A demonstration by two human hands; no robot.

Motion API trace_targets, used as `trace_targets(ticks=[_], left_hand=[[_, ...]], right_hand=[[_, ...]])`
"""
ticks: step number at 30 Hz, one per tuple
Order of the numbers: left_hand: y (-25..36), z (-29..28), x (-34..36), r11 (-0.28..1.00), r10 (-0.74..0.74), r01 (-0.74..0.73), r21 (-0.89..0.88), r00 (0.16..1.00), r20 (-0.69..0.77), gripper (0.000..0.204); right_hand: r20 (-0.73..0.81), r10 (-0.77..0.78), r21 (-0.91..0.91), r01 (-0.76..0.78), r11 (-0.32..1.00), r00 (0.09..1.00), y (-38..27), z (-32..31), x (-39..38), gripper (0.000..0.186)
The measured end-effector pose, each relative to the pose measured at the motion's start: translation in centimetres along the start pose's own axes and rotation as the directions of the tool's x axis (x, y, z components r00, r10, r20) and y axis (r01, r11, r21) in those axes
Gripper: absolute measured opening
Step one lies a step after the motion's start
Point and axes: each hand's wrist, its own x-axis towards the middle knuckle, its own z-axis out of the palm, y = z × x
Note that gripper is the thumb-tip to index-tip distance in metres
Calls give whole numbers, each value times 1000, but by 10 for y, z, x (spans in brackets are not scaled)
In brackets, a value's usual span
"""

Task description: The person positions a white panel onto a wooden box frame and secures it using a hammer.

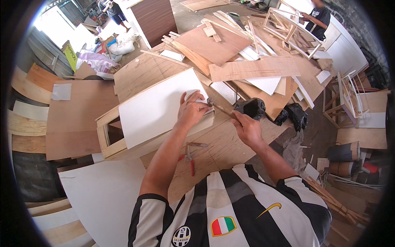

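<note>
A wooden frame box (106, 142) topped by a white panel (158, 109) lies on the plywood work surface (240, 146) before me. My left hand (191, 110) rests at the panel's right end, thumb and fingertips pinched together; whatever they hold is too small to make out. In my right hand (248, 128) is a hammer (223, 109), gripped by its handle. The hammer's head is right beside my left fingertips, over the panel's corner. Closer to me lie pincers (190, 158) with red handles.
Beyond the box are stacked plywood offcuts (255, 69) and wood strips. Black plastic bags (252, 108) sit right of the hammer. A person (319, 20) handles a wooden frame (288, 31) at far right; another person (113, 10) stands far left. A white sheet (103, 197) lies near left.
</note>
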Motion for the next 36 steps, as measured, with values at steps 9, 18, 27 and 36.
trace_targets(ticks=[9,18,27,36], left_hand=[[3,-3,0,1000,-16,16,7,1000,24,15],[-1,-9,1,999,51,-51,-1,999,4,23],[-10,1,6,1000,0,0,-10,1000,-2,29],[-14,3,8,970,21,-27,241,999,27,36]], right_hand=[[-15,3,6,-3,1000,1000,4,1,0,32],[-93,76,29,-74,997,993,7,-1,-3,32],[-88,-28,-14,27,1000,996,-1,1,-4,34],[-54,-87,-74,82,994,995,-3,1,-4,38]])
